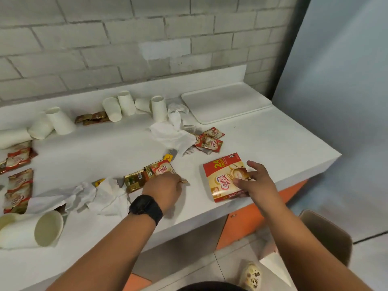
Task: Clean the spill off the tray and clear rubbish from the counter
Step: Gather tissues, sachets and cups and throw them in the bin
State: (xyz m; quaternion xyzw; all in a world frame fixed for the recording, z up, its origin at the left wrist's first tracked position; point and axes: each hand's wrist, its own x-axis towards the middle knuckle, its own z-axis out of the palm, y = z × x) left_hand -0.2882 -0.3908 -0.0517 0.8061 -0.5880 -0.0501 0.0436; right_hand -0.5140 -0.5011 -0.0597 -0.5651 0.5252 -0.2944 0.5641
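Evidently the rubbish-clearing step: your left hand (165, 185) closes on a sachet (162, 170) at lower centre of the surface (273, 148); your right hand (255, 179), fingers spread, presses the Coffee-mate box (222, 175). Tray (226, 103), upper right, looks clean. Next, lift both clear.

Bare forearms, black wristwatch (146, 207) on left wrist

An office pantry or break-room corner was suggested. A long white counter (262, 143) was set against a pale painted brick wall (84, 49), above orange cabinet fronts (247, 223). It was strewn with white paper cups (126, 106), red creamer sachets (210, 139) and crumpled white napkins (172, 135).
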